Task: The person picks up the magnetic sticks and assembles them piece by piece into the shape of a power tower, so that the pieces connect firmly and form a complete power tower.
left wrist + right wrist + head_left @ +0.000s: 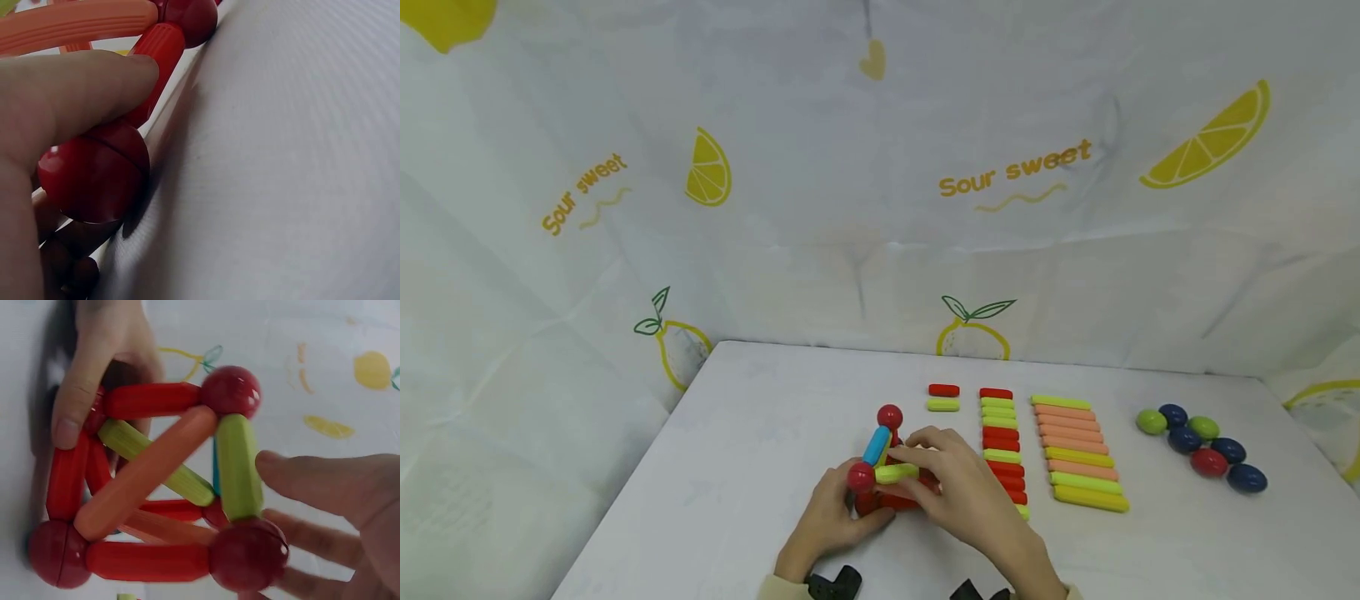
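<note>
A frame of red balls and coloured rods stands on the table, with a blue rod and a light green rod along its top. My left hand grips its lower near left corner; the left wrist view shows the thumb on a red rod beside a red ball. My right hand is at the right side. Its thumb touches the green rod in the right wrist view, with fingers partly hidden behind a corner ball. A coral rod runs diagonally across one face.
Right of the frame lie a column of short red and green rods and a column of longer coral, yellow and green rods. Farther right are several blue, green and red balls. Two short rods lie behind. A printed cloth hangs beyond the table.
</note>
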